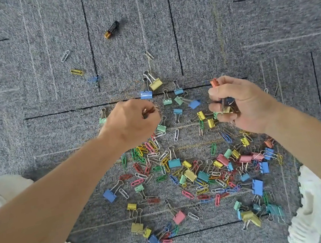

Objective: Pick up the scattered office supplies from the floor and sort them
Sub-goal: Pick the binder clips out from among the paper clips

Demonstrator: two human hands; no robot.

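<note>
1. Left hand (pixel 134 121), at 9 o'clock of the view: fingers curled tight on a few small clips (pixel 149 110). Their kind is unclear; they are probably kept apart from the other hand's load for sorting.
2. Right hand (pixel 243 103), at 3 o'clock: clamped on a bunch of binder clips (pixel 226 109), an orange binder clip (pixel 214 82) protruding at the top. One kind per hand appears to be the rule.
3. Pile (pixel 184 170), at 6 o'clock: mixed paper clips (pixel 176 134) and binder clips lie scattered on the carpet floor (pixel 21 81), most not yet collected.
4. Battery (pixel 112 29), at 12 o'clock: lies well apart, untouched.
</note>
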